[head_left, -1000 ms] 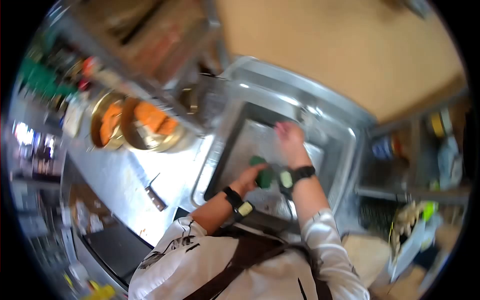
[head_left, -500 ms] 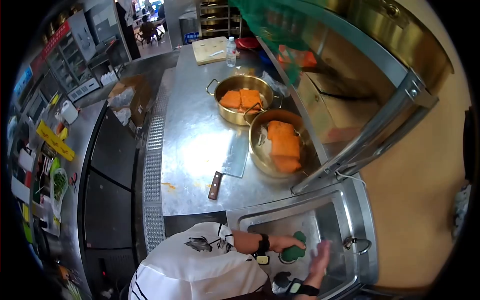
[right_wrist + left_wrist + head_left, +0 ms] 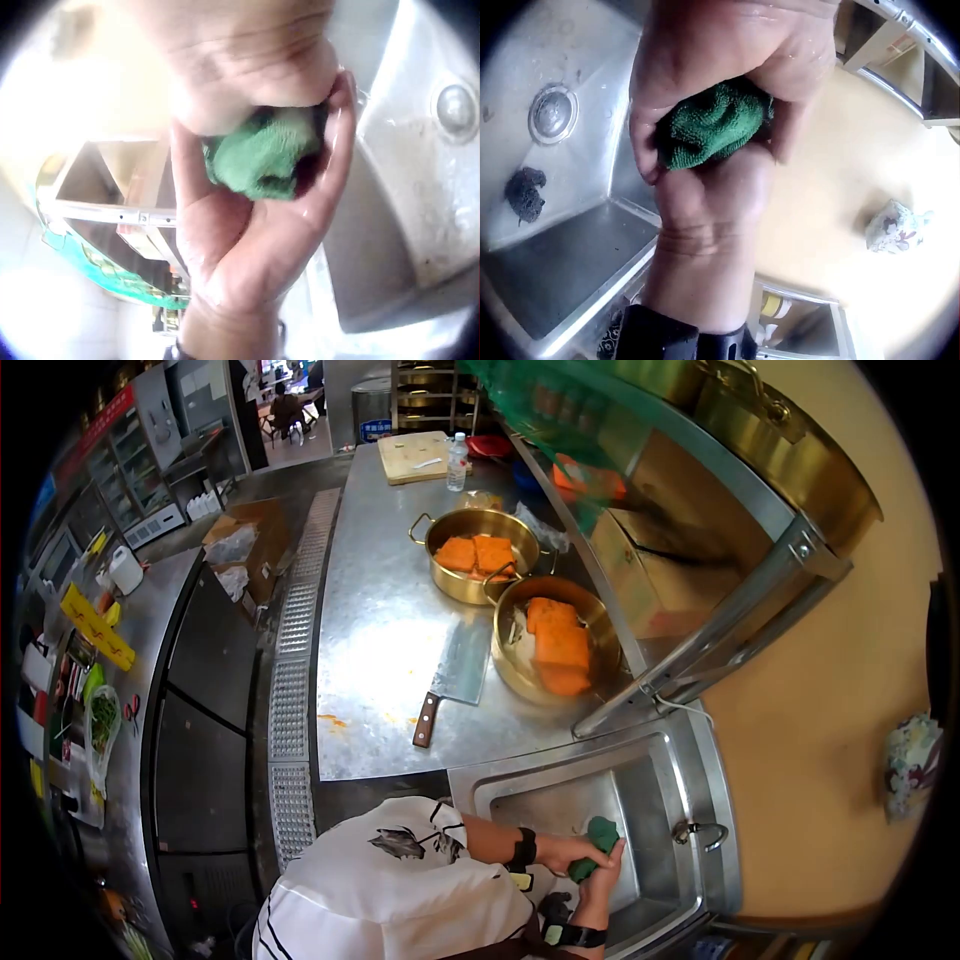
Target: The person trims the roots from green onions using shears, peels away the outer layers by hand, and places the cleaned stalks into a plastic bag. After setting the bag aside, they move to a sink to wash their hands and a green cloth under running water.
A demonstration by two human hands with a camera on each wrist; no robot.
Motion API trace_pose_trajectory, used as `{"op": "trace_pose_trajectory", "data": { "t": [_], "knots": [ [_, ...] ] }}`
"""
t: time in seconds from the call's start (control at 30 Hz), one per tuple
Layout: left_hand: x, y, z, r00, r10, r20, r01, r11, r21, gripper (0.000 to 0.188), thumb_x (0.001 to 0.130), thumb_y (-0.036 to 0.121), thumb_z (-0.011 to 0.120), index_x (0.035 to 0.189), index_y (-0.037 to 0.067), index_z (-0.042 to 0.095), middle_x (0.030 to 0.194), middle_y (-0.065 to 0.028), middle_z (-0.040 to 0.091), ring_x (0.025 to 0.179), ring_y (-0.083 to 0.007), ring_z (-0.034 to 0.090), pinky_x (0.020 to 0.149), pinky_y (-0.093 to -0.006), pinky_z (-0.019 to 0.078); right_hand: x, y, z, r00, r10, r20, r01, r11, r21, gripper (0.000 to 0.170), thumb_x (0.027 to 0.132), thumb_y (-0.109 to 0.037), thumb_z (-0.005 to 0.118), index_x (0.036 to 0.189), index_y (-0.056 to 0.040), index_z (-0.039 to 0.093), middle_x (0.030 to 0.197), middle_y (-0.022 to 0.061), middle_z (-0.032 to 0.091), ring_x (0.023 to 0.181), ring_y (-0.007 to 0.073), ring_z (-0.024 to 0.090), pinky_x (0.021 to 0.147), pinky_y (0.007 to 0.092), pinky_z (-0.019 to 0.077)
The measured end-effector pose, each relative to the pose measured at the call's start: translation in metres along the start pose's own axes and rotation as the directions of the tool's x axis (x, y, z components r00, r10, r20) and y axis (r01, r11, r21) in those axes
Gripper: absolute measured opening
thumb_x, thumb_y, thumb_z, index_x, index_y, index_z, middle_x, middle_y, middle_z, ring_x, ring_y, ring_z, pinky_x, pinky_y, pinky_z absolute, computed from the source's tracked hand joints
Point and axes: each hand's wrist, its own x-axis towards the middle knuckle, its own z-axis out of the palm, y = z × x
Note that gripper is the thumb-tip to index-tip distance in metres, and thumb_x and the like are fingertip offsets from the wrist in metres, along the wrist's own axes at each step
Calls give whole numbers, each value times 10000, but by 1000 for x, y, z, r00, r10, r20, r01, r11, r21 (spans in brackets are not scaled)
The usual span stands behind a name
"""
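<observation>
A balled green cloth (image 3: 602,830), its terry pile plain in the left wrist view, sits between both hands above the metal sink (image 3: 540,785). My left hand (image 3: 566,850) has its fingers curled round one side of the cloth. From the other side my right hand (image 3: 602,874) grips it, palm facing the left hand. Wet skin shows on the left hand (image 3: 262,232) in the right wrist view. Much of the cloth is hidden inside the two hands. A dark clump like a scourer (image 3: 526,195) lies in the sink near the round drain (image 3: 553,114).
A faucet (image 3: 700,835) stands on the sink's right rim. Beyond the sink, the steel counter (image 3: 370,680) bears a cleaver (image 3: 455,675) and two brass pots with orange blocks, the nearer pot (image 3: 515,655) by a shelf post (image 3: 690,640). A cutting board (image 3: 415,458) lies farther back.
My right hand, apart from the cloth with spread fingers half a second ago, has come against it and grips it beside the left hand. The head view swung toward the counter before that.
</observation>
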Motion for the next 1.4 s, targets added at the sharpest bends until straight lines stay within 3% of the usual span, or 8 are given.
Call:
{"op": "trace_pose_trajectory", "data": {
  "t": [0.13,0.4,0.63,0.93,1.0,1.2,1.3,1.4],
  "knots": [
    [0,-5,2,998,-33,-46,36,998,58,253,833,196,655,1051,126,547,994,-8,562,892,-112,539,724,-261,462,-4,-21,-17,994,75,82,-43,940,-339,597,935,-501,389,1163,36,515,1097,117,588,970,208,564,820,323,450],
    [-6,-4,48,955,-297,-17,256,849,-463,233,847,231,647,960,77,514,790,-35,498,621,-107,488,428,-166,354,-33,-46,-14,903,-113,414,-65,918,390,743,863,-547,472,1437,-154,213,1401,143,340,1206,329,434,970,436,410],
    [0,-2,39,839,-544,-2,527,814,-244,227,817,227,673,909,89,518,697,-42,511,494,-91,452,380,-177,334,-38,-59,-34,972,18,232,-34,997,66,238,784,-176,650,961,-47,557,961,84,579,876,213,565,769,320,480],
    [13,-25,26,930,-222,-295,358,731,581,216,690,166,687,853,42,619,718,-30,591,610,-136,556,468,-282,416,-14,-22,-37,986,-169,-2,152,889,-431,232,746,-141,650,919,-21,553,783,63,588,707,154,537,638,287,458],
    [22,-51,-2,966,74,-249,168,552,816,242,714,179,650,881,8,616,715,-83,605,655,-193,592,530,-327,458,-5,-1,-43,979,-174,-110,79,811,-580,243,743,-166,639,902,-11,540,775,127,601,715,225,580,654,337,469],
    [26,-54,-10,913,38,-407,401,106,910,341,764,290,601,948,3,612,863,-187,640,837,-278,636,707,-358,491,10,40,-43,891,-289,-350,-108,615,-781,219,744,-152,614,880,-4,526,803,238,601,787,379,599,701,409,475],
    [22,-67,-10,919,284,-274,298,-46,953,391,744,329,642,965,8,601,867,-189,640,863,-271,638,730,-352,493,10,55,-52,877,-286,-387,-111,663,-741,213,790,-153,631,939,-30,540,800,116,609,746,230,596,670,360,467],
    [20,-74,-21,987,156,-28,-49,466,883,379,782,322,657,1022,45,559,824,-95,606,631,-191,590,497,-323,453,-20,15,-62,976,1,-218,-30,992,-126,453,859,-307,577,1226,-72,454,1153,160,531,1038,289,533,874,386,440]
  ]
}}
